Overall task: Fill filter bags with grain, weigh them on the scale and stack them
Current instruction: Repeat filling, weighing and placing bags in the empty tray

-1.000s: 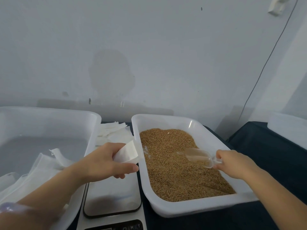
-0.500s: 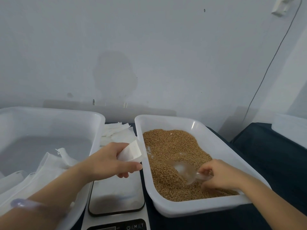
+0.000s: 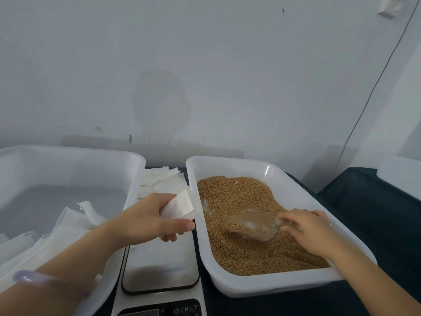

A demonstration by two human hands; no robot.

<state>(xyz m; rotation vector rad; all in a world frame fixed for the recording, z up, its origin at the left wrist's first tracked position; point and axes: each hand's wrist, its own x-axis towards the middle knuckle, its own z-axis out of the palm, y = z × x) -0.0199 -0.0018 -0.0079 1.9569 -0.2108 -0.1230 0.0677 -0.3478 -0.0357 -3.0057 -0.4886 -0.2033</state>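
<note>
**While the scooping looks sound, the crossing is risky**

As the right hand (image 3: 314, 233) curls round the handle of a clear plastic scoop (image 3: 250, 225), its bowl half-buried in brown grain (image 3: 234, 195), a heaped load could spill, I judge, on crossing the rim of the white plastic tray (image 3: 303, 192) and scatter onto the silver digital scale (image 3: 159, 267). Just left of that rim, the left hand (image 3: 145, 221) pinches a small white filter bag (image 3: 180, 207) above the scale; its mouth looks narrow, a poor target.

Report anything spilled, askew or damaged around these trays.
Nothing much stands out: the grain lies inside its tray, with none visible on the scale or dark cloth. Only oddity: a large darker blotch on the wall.
</note>
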